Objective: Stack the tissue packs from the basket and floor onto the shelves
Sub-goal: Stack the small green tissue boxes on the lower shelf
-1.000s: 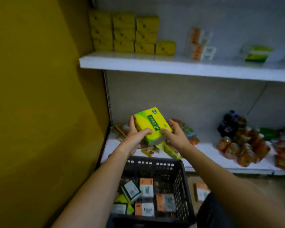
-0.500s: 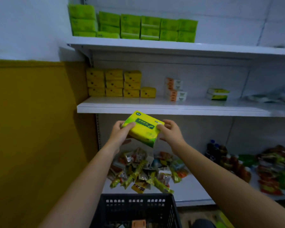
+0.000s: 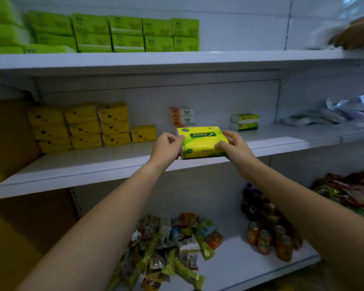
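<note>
A yellow-green tissue pack (image 3: 201, 141) is held level over the front part of the middle shelf (image 3: 93, 162). My left hand (image 3: 166, 147) grips its left end and my right hand (image 3: 234, 144) grips its right end. On the same shelf, stacked yellow tissue packs (image 3: 80, 128) stand at the left, small orange-white packs (image 3: 182, 116) sit behind the held pack, and two green-white packs (image 3: 244, 121) lie to the right. The basket is out of view.
The top shelf (image 3: 156, 59) carries rows of green tissue packs (image 3: 114, 32). Another person's hand (image 3: 354, 35) reaches onto it at the far right. Snack packets (image 3: 168, 244) and bottles (image 3: 267, 225) fill the bottom shelf. A yellow wall (image 3: 6, 217) stands at left.
Both hands have lifted the tissue pack from above the basket up to the middle shelf and turned it level. The view has tilted up, so the basket has dropped out of sight.
</note>
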The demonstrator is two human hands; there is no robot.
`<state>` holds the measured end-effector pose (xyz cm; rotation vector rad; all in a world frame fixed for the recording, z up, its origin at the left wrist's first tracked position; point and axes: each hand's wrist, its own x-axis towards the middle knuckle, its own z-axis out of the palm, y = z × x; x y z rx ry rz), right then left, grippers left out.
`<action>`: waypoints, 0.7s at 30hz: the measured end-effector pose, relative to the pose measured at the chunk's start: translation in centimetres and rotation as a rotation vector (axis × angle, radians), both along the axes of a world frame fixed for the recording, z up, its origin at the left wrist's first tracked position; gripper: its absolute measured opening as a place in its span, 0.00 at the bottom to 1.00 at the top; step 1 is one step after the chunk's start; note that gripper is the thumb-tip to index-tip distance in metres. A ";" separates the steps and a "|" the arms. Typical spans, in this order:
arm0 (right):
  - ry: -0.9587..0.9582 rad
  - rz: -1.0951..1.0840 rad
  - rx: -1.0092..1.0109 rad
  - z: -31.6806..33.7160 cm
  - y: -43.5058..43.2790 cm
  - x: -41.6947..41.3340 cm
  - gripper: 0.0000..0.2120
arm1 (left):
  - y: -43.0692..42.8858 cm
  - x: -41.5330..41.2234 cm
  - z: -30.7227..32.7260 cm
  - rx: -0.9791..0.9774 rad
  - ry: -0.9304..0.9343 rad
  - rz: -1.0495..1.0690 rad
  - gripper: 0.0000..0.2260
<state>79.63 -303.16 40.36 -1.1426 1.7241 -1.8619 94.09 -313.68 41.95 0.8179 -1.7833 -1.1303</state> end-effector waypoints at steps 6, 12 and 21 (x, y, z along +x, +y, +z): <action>0.184 -0.120 0.048 -0.4 -3.4 -10.7 0.22 | -4.9 -11.4 -0.4 -0.225 -0.101 -0.101 0.14; 0.202 -0.248 0.072 -1.9 -5.7 -18.1 0.19 | -8.4 -20.7 -2.9 -0.160 -0.149 -0.172 0.15; 0.214 -0.379 0.042 -2.1 -11.2 -29.3 0.17 | -12.5 -31.6 -2.5 -0.118 -0.077 -0.177 0.07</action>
